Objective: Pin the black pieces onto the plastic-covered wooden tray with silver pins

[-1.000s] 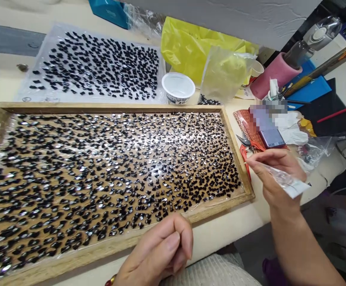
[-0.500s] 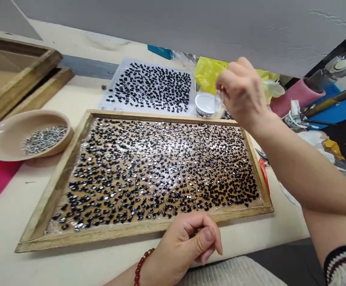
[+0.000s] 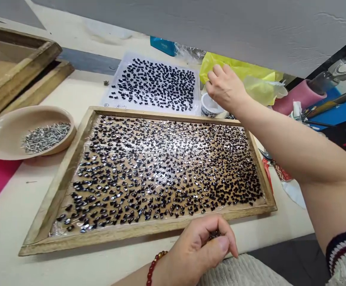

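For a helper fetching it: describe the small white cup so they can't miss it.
Find the big wooden frame filled with black pieces and follow its far edge rightward. Just beyond it, near the right hand, stands the cup, right of the white sheet. It is round, white inside and dark-patterned outside, unlike the flat sheet and the yellow bag behind.

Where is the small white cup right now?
In the head view, the small white cup is above and right of centre, partly covered by the right hand, beside the white sheet, beyond the wooden frame.
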The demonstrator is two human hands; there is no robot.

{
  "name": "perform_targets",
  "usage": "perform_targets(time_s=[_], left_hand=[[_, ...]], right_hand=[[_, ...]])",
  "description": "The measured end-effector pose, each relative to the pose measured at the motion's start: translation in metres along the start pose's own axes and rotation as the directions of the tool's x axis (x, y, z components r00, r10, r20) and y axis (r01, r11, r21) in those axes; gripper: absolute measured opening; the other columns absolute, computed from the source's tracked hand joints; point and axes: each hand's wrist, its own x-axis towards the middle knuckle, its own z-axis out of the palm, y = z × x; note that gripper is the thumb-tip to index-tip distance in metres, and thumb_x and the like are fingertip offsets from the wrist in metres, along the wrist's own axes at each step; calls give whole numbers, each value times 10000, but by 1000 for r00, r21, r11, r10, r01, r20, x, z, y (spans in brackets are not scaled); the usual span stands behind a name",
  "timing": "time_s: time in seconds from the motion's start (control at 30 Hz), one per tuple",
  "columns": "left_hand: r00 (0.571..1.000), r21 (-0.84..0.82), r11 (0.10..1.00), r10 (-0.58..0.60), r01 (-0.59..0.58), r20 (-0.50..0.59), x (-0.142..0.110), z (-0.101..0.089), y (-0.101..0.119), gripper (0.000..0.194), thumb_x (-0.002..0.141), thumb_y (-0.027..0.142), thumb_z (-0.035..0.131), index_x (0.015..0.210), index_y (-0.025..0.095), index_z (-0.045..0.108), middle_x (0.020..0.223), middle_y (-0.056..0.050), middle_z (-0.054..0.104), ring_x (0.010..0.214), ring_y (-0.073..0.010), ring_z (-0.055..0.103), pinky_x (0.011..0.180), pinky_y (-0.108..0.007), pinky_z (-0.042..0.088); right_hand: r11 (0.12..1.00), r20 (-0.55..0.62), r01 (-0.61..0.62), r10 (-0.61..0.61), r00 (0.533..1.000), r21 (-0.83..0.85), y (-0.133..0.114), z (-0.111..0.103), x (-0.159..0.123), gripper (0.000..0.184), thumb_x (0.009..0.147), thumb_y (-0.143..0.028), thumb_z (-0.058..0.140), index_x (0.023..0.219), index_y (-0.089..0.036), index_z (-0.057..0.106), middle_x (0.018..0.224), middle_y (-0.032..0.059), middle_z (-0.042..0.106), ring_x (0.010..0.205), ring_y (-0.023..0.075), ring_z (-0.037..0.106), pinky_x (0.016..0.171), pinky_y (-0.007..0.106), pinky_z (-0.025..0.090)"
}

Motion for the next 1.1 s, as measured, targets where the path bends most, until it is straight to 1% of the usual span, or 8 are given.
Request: perform_targets(time_s=[0.27,0.53,0.63,0.7,0.8,0.9,0.93,1.1], left_hand=[[999,-57,998,6,-4,38,0,0,1,396,947,502,521,821,143,630,612,30,405,520,-121,276,490,-275,200],[998,-94,995,-47,43,-41,-1,5,0,304,979,474,537,1018,175,573,597,60,439,491,-103,254,465,-235,188],[993,-118,989,-96,88,-66,1,4,-2,311,950,507,577,915,201,534,562,65,479,462,-90,241,465,-230,181],[989,-63,992,-115,110,-92,1,2,-2,378,927,547,594,806,192,545,520,64,459,455,-88,262,473,-240,180],[982,45,994,-95,103,-162,0,-2,-2,481,889,605,608,684,171,584,517,54,415,475,-97,284,484,-261,179],[975,54,995,-66,80,-213,-3,-3,-2,514,853,626,641,617,171,589,576,31,421,521,-114,308,503,-270,194],[973,49,997,-55,68,-225,-3,-4,-1,512,849,622,648,608,174,590,588,28,424,531,-119,318,508,-272,210],[977,72,997,12,3,-213,-1,-4,2,493,864,592,646,590,184,613,583,20,447,527,-130,354,496,-274,272]], right_hand=[[994,-101,46,-36,994,95,-2,-7,-3,563,1069,-255,162,837,-117,656,911,61,657,1035,165,568,869,355,457],[907,-207,-44,142,968,419,-25,-99,-95,369,1034,-275,397,900,-102,694,773,29,669,788,115,623,724,269,495],[703,-188,-240,473,861,670,-41,-120,-166,196,967,-256,552,998,-173,726,745,12,703,650,102,629,661,262,513],[425,12,-428,698,716,798,-51,-121,-215,243,989,-307,513,1054,-212,727,580,-34,617,491,83,545,542,249,466],[86,299,-577,788,539,812,-59,-110,-285,559,1010,-544,315,1018,-183,742,573,30,641,506,140,568,501,296,424],[69,233,-728,923,306,682,-62,-100,-344,752,997,-595,106,1007,-187,738,798,116,738,766,236,685,676,386,488],[93,221,-787,934,282,610,-63,-98,-360,657,998,-584,188,1092,-195,709,908,117,745,813,239,683,708,394,496],[301,196,-878,899,392,372,-83,-100,-402,486,895,-601,506,1075,-175,655,989,114,658,779,207,590,774,391,498]])
